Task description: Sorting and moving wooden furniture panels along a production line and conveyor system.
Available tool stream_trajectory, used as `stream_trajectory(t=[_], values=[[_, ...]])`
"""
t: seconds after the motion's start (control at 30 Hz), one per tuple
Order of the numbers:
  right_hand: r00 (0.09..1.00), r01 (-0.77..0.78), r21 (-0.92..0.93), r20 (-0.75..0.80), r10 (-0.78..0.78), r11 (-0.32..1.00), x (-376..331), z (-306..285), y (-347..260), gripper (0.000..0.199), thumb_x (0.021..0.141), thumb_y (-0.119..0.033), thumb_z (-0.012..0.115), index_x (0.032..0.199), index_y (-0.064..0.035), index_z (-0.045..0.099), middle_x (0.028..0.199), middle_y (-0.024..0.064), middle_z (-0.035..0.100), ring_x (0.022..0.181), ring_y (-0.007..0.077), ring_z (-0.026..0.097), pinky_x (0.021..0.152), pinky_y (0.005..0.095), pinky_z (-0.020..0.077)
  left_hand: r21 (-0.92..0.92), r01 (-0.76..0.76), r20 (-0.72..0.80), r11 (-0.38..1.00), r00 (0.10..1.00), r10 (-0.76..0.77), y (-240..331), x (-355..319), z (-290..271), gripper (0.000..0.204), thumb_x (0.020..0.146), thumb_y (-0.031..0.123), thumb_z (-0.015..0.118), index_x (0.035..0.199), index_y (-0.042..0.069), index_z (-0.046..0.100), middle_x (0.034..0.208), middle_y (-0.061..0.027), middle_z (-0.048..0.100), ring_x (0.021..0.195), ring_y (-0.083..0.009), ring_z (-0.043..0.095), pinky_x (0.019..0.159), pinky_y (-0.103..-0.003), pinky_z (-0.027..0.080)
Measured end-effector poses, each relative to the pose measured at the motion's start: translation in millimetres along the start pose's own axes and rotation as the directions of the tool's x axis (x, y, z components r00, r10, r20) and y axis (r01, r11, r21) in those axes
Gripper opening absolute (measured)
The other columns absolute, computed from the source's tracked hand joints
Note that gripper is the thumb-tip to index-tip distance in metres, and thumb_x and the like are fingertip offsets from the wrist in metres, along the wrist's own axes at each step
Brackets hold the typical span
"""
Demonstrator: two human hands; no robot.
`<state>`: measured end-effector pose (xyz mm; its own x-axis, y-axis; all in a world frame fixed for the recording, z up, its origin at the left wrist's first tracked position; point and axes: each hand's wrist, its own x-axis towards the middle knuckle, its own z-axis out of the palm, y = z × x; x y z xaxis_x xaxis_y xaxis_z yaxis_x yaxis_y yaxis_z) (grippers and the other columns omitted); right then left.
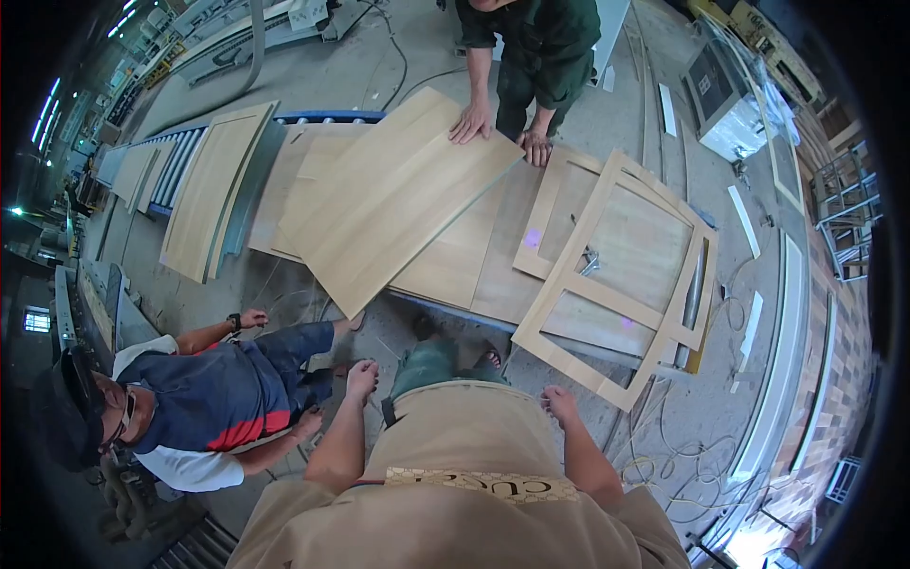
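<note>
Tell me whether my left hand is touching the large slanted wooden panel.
Apart. The head view shows grey floor between your left hand and the nearest corner of the wooden panel.

Free gap I see before left grip (361, 379), wooden panel (398, 209) beyond, wooden frame (614, 302) ahead right, co-worker (213, 394) close left.

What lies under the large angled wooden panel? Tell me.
Flat wooden panels show past the edges of the large angled panel; what lies beneath its middle is covered, so their number can't be told.
</note>
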<state>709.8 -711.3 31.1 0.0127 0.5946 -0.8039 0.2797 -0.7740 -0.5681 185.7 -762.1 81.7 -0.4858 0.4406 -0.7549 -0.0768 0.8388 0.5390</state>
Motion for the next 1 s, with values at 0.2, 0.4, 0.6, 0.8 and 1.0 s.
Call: stream_trajectory(t=[0.2,0.4,0.6,0.8,1.0], values=[[1.000,-0.013,-0.018,-0.012,0.013,1.000,-2,5,-14,0.028,0.098,-0.028,0.058,0.107,-0.0038,0.069,0.093,0.0064,0.070,0.074,0.0156,0.066,0.062,0.0315,0.0517,0.016,-0.010,-0.012,1.000,1.000,0.010,3,3,-2,0.026,0.096,0.027,0.063,0.114,0.008,0.067,0.083,-0.0016,0.064,0.066,-0.0126,0.059,0.057,-0.029,0.048],[0.997,0.072,0.060,0.026,-0.074,0.996,4,-1,-9,0.022,0.092,-0.024,0.060,0.091,-0.0038,0.070,0.074,0.0035,0.065,0.063,0.0108,0.058,0.055,0.0270,0.0454,0.041,-0.050,-0.059,0.998,0.997,0.052,-4,9,2,0.032,0.092,0.028,0.066,0.117,0.009,0.070,0.086,-0.0036,0.068,0.065,-0.0122,0.060,0.054,-0.030,0.048],[0.970,0.177,0.075,0.157,-0.186,0.981,9,-4,5,0.026,0.094,-0.024,0.060,0.080,-0.0024,0.068,0.075,0.0037,0.064,0.066,0.0148,0.059,0.060,0.0325,0.0464,0.184,-0.200,-0.150,0.962,0.962,0.229,-27,23,-2,0.029,0.092,0.026,0.066,0.111,0.005,0.072,0.082,-0.0061,0.069,0.067,-0.0142,0.062,0.058,-0.031,0.049],[0.902,0.431,-0.370,0.174,-0.395,0.823,63,-14,64,0.026,0.092,-0.020,0.059,0.078,0.0002,0.065,0.071,0.0020,0.057,0.070,0.0097,0.051,0.065,0.0310,0.0427,0.250,-0.133,-0.218,0.959,0.957,0.189,-5,-10,-5,0.036,0.087,0.032,0.069,0.112,0.006,0.073,0.104,-0.0173,0.074,0.098,-0.0296,0.070,0.088,-0.039,0.053],[0.960,0.279,-0.266,0.115,-0.257,0.923,76,-16,60,0.025,0.092,-0.019,0.057,0.085,0.0009,0.070,0.074,0.0053,0.064,0.075,0.0134,0.059,0.068,0.0335,0.0472,0.264,-0.116,-0.230,0.957,0.956,0.180,-28,4,-8,0.033,0.089,0.030,0.068,0.112,0.006,0.072,0.095,-0.0133,0.074,0.085,-0.0239,0.070,0.078,-0.037,0.055]])
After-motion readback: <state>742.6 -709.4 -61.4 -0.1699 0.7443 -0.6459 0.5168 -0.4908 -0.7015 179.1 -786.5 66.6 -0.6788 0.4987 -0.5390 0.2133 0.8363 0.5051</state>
